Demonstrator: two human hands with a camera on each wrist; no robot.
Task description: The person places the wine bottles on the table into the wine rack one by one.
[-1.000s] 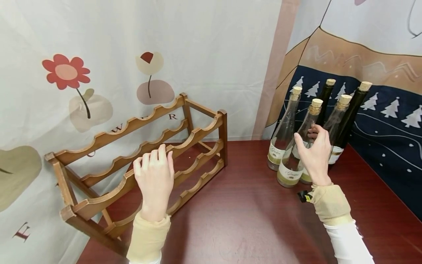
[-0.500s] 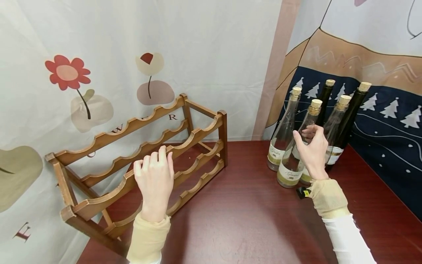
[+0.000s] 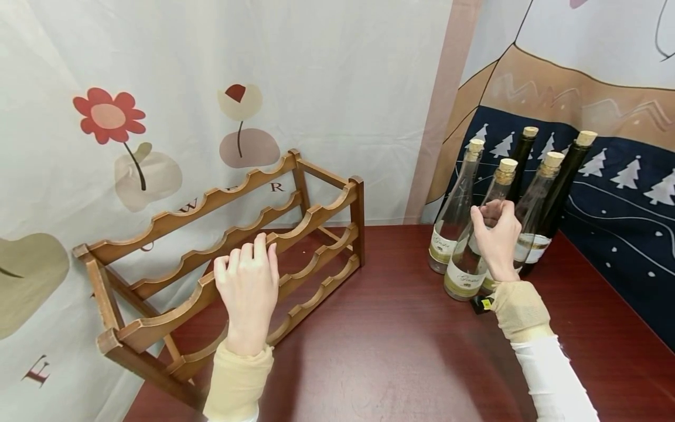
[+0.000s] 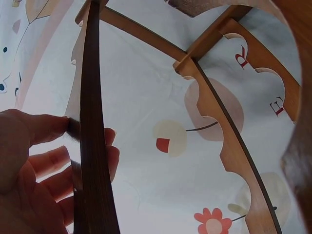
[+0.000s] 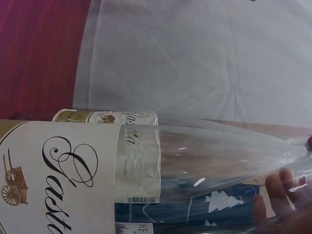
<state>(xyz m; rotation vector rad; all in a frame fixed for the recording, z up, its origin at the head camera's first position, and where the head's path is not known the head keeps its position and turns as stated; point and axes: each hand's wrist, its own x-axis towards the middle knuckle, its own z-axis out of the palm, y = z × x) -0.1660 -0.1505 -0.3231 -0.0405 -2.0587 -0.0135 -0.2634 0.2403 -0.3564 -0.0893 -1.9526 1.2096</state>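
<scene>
My left hand (image 3: 248, 287) grips the upper front rail of a wooden wine rack (image 3: 311, 220). In the left wrist view, the thumb and fingers lie on opposite sides of that rail (image 4: 92, 146). At the right, my right hand (image 3: 497, 243) has thumb and fingers curled round the upper part of the front clear wine bottle (image 3: 464, 278), which stands upright and corked. Its "Gasto…" label (image 5: 63, 175) fills the lower left of the right wrist view, with fingertips (image 5: 280, 190) at the narrowing glass.
Close behind the held bottle stand another clear bottle (image 3: 445, 240) at left, a third clear one (image 3: 535, 190) at right and two dark bottles (image 3: 561, 181). A printed curtain (image 3: 369, 88) backs the dark red table (image 3: 369, 340).
My right hand has moved slightly left onto the front clear bottle, and its thumb and fingers have drawn closer round it. The left hand, rack and bottles stay in place.
</scene>
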